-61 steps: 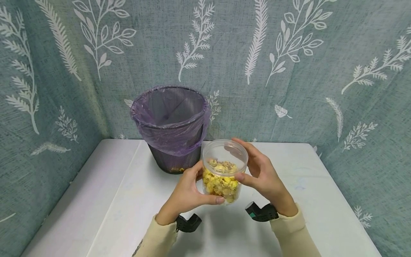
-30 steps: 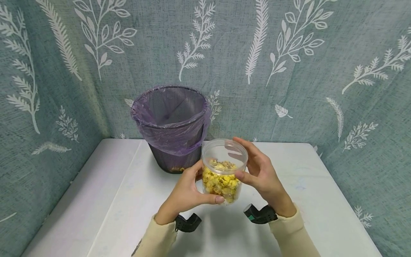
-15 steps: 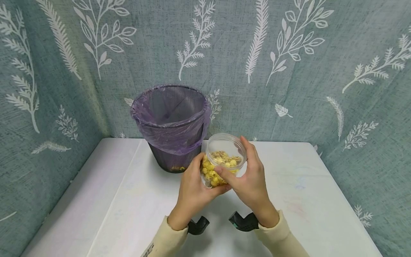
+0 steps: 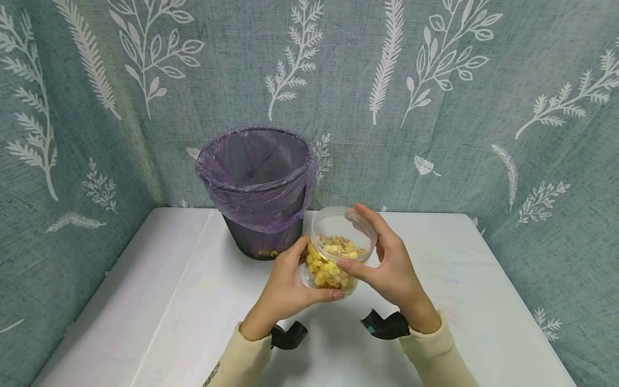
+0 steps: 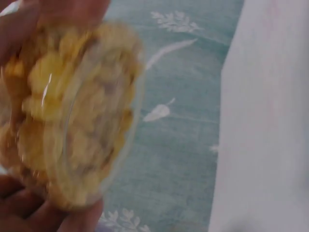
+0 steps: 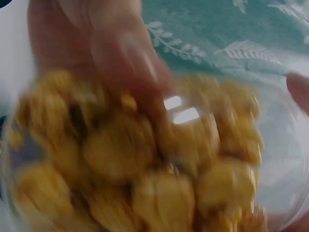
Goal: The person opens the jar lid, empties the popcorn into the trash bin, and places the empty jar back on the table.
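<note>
Between both hands, above the white table, a clear plastic jar (image 4: 316,228) is held slightly tilted, its mouth facing up. Yellow popcorn (image 4: 331,269) fills roughly its lower half; the same popcorn (image 6: 164,193) appears blurred through the wall in the right wrist view. My left hand (image 4: 290,287) grips the jar low on its left side, thumb across the front near the base. My right hand (image 4: 387,263) grips it by the upper right side near the rim, thumb in front. In the left wrist view the jar's round base (image 5: 96,116) faces the camera, motion-blurred.
A black mesh wastebasket (image 4: 263,242) lined with a purple bag (image 4: 261,209) stands behind and left of the jar, close to it. Some yellow bits show at its bottom. A leaf-patterned curtain (image 4: 338,172) borders the white table (image 4: 169,322) at the back and sides.
Held nearly still at first, the jar was raised and tilted with both hands drawn closer together, then lowered a little and turned back. Both hands keep their grip. The wastebasket has not moved.
</note>
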Demonstrator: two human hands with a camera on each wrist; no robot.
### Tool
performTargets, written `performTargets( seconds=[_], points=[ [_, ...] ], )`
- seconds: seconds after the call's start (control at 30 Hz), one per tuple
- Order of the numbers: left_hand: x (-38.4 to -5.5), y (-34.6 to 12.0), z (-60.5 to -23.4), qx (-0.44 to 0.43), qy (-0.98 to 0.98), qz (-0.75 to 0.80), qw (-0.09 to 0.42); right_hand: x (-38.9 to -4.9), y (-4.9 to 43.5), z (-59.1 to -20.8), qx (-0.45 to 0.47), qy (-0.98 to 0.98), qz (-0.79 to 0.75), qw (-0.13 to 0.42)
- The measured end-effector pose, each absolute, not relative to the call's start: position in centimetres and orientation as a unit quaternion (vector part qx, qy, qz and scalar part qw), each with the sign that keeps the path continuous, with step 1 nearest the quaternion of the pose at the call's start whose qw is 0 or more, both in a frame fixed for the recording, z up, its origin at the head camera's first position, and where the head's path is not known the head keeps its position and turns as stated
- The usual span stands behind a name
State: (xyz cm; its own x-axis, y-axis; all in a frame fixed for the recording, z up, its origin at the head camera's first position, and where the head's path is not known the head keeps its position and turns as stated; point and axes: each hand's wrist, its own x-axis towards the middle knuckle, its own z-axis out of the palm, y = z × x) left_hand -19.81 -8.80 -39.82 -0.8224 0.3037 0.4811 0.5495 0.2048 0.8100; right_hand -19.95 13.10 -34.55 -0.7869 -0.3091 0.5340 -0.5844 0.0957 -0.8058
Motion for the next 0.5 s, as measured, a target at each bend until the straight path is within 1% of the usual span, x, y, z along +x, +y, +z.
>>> performTargets(
  seconds=[0.1,0.23,0.5],
  points=[
    [-19.8,-9.1,-39.5,-0.301,-0.755,-0.577,0.08,-20.0,13.8,-34.4,0.334,-0.709,0.616,0.082],
    [-19.8,-9.5,-39.3,-0.329,-0.741,-0.583,0.056,-20.0,14.3,-34.3,0.36,-0.689,0.627,0.056],
    [-19.9,-9.8,-39.1,-0.353,-0.727,-0.588,0.028,-19.8,14.8,-33.9,0.384,-0.677,0.626,0.045]
  ],
)
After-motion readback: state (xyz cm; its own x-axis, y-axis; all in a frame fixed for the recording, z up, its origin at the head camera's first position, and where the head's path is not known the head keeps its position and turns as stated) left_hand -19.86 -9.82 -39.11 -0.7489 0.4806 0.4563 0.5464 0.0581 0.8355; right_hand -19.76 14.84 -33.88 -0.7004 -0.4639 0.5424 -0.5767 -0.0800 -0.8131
